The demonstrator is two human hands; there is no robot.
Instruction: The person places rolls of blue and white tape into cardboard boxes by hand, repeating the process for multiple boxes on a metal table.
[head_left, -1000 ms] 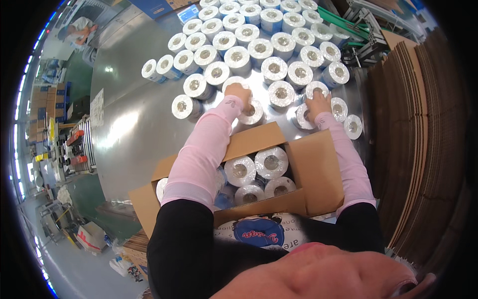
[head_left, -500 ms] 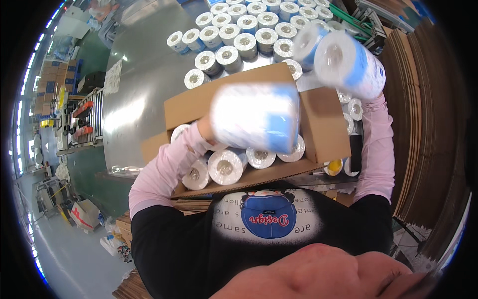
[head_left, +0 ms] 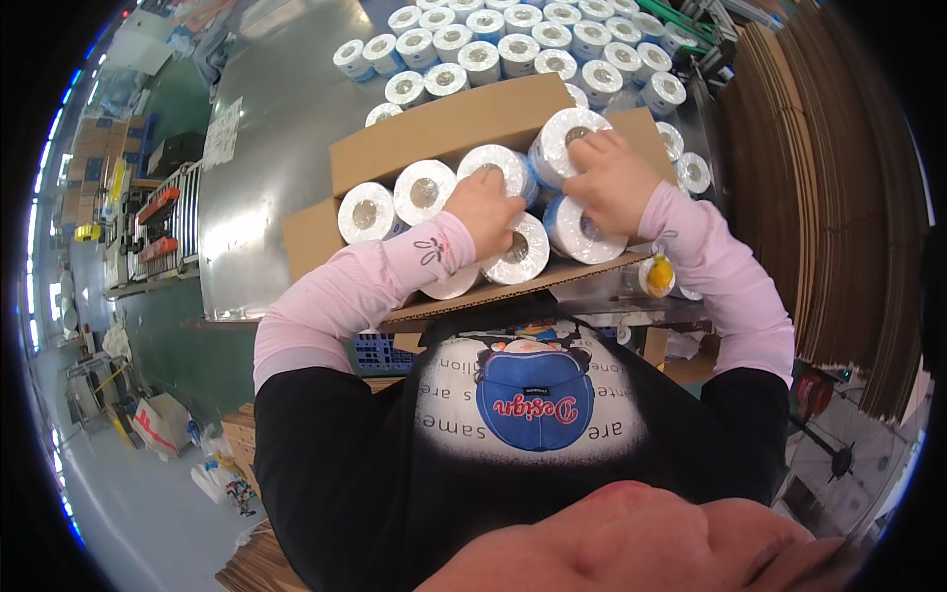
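Inside the open cardboard box point(head_left: 449, 126) in front of your chest, wrapped white rolls point(head_left: 425, 178) stand in two rows, their cores facing up. Four show in the far row; three show in the near row, one partly covered by your left wrist. Your left hand point(head_left: 483, 212) is at the third roll point(head_left: 501, 161) of the far row, counting from your left; its grip is closed to a pinch, fingers at the core and thumb at the outer edge. Your right hand point(head_left: 614, 183) has a similar narrow grip on the fourth roll point(head_left: 554, 133), which leans and rides higher than its neighbours at the right end of the box. Below that hand, a near-row roll point(head_left: 592, 247) with a blue side sits tilted toward the near wall. The box rests on the shiny metal surface point(head_left: 261, 212), its far flap raised. Beyond it, many more rolls point(head_left: 518, 49) are grouped on the surface, and a couple lie apart to the right. Flattened cardboard sheets point(head_left: 804, 197) are stacked along your right side.
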